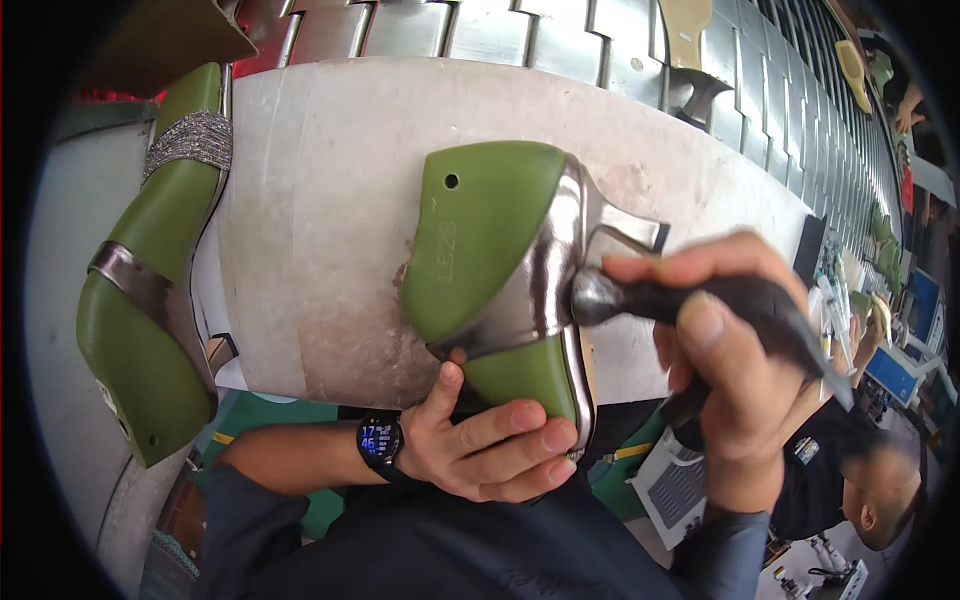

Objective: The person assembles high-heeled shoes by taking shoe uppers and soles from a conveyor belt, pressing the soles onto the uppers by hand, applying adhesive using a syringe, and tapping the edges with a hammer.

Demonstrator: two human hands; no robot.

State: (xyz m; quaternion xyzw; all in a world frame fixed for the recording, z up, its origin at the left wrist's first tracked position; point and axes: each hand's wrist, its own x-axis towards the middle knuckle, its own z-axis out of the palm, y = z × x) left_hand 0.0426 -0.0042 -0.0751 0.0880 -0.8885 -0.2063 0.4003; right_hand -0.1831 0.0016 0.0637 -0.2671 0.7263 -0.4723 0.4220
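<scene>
A high-heeled shoe with a shiny bronze-grey upper (545,275) lies on its side, mounted on a green shoe last (485,225) with a hole near its top. My left hand (490,450) grips the toe end, fingers wrapped round it and thumb along the upper's edge. In my right hand (735,345) is a dark hammer (765,305), held close around its head. The hammer's round face meets the upper near the heel side, just below the slim heel (630,225). Most of the hammer's handle is hidden by my fingers.
Another green last with a metallic shoe (140,270) lies at the left, glitter band round its ankle. Both rest near a pale, worn work surface (320,230). Beyond runs a metal slat conveyor (490,35) carrying a beige last (688,30). A co-worker (850,480) is at the right.
</scene>
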